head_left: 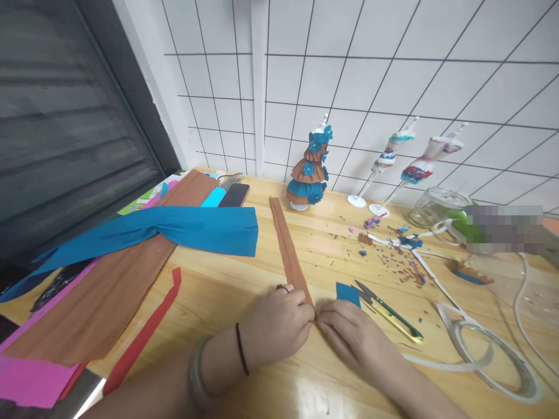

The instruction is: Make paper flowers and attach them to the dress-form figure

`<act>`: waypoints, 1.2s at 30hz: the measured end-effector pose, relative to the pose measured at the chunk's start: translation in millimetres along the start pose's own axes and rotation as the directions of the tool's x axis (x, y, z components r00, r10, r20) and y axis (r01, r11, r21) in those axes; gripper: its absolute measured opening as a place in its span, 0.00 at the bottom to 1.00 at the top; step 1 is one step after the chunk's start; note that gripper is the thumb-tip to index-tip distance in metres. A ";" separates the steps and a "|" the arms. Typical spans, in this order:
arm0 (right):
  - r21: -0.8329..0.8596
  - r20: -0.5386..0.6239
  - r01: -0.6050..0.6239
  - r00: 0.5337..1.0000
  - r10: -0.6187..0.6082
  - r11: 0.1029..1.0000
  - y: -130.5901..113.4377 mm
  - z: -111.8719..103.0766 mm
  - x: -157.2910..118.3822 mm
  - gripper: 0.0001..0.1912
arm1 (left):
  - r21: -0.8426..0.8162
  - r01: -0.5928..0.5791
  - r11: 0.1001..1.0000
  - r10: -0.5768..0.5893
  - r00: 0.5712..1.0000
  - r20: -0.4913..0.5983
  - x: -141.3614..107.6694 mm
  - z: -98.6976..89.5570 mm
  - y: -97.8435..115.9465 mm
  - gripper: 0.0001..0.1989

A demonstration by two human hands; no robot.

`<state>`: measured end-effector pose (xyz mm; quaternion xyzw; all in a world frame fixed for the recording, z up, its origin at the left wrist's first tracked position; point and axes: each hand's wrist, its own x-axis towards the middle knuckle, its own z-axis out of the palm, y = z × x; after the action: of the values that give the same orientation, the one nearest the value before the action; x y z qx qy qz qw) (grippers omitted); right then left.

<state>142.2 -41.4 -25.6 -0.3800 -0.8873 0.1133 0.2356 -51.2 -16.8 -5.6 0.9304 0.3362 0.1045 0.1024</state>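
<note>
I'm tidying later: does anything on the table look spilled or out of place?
Yes: coloured scraps lie strewn across the table, right of the narrow brown strip, loose rather than gathered in one pile.

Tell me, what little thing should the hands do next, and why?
Maybe the left hand could slide a little farther along the brown strip, with the right hand at its near end: both hands' fingers are close together there, and the rest lies unheld on the table.

Wooden table [218, 288] | on it: brown strip [286, 250], red strip [148, 320], scissors [379, 303], scraps [419, 279], tape roll [527, 375]
</note>
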 end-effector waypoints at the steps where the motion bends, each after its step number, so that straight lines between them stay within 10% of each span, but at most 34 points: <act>1: 0.015 0.004 -0.008 1.000 0.008 1.000 -0.2 -0.5 0.2 0.08 | -0.005 0.000 1.000 0.000 1.000 -0.001 -0.2 0.3 -0.4 0.09; 36: 0.130 0.055 -0.069 0.997 0.062 0.989 -0.2 0.1 1.8 0.05 | -0.122 0.094 0.988 -0.089 0.995 0.047 -1.7 -4.1 -1.3 0.11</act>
<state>141.0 -40.3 -25.0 -0.3897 -0.8705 0.1890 0.2339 -54.4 -16.4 -2.2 0.9077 0.3692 0.1013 0.1718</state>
